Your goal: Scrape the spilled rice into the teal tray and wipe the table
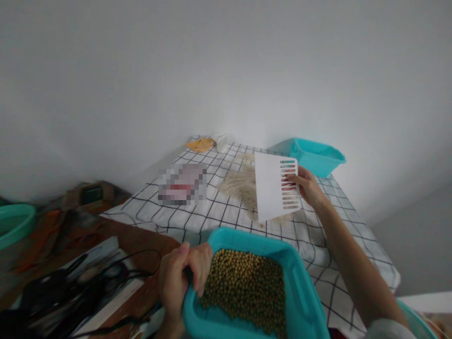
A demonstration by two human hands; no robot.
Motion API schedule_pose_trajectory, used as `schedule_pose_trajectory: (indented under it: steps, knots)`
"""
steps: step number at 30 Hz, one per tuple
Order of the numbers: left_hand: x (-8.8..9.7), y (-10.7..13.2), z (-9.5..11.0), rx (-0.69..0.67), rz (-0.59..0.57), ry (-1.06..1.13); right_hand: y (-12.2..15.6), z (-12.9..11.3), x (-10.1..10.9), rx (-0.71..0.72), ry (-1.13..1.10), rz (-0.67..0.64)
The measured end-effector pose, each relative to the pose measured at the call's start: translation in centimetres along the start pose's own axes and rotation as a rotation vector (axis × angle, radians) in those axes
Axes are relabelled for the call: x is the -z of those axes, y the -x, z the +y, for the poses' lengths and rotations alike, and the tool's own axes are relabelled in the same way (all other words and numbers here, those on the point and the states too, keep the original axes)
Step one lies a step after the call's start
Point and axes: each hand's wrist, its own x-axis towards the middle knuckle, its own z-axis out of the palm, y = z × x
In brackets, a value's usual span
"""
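A turquoise plastic tub (307, 287) stands at the near edge of the table, with small round yellow-brown beans (247, 287) spread over its bottom. My left hand (185, 275) is closed around the tub's left rim. Out over the table, my right hand (307, 186) grips a flat white plastic sheet (270, 186) by its right edge, where a row of slots is cut. The sheet is tilted up and partly hides a heap of pale, sandy, grain-like material (240, 186) on the cloth behind it.
A black-and-white checked cloth (208, 214) covers the table against the wall. On it are another turquoise tub (318, 157), a yellow cloth-like item (200, 144), a white crumpled item (221, 142) and a pixelated object (182, 184). Dark cables (116, 273) and a green basin (16, 223) lie left.
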Motion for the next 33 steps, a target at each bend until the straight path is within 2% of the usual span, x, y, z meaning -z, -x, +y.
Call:
schedule_pose_trajectory:
  steps: [5, 13, 24, 33]
  knots:
    - [0.2, 0.0, -0.2, -0.002, -0.014, 0.016, 0.2, 0.0, -0.1, -0.049, -0.004, -0.095]
    - [-0.2, -0.3, 0.0, -0.049, -0.017, -0.019, 0.1, -0.6, 0.5, 0.006, -0.009, 0.028]
    - [0.3, 0.0, -0.5, -0.015, -0.017, 0.019, 0.1, -0.4, 0.1, -0.010, -0.010, -0.048]
    - [0.9, 0.1, -0.7, 0.001, -0.074, 0.025, 0.3, -0.5, 0.1, -0.040, 0.007, -0.086]
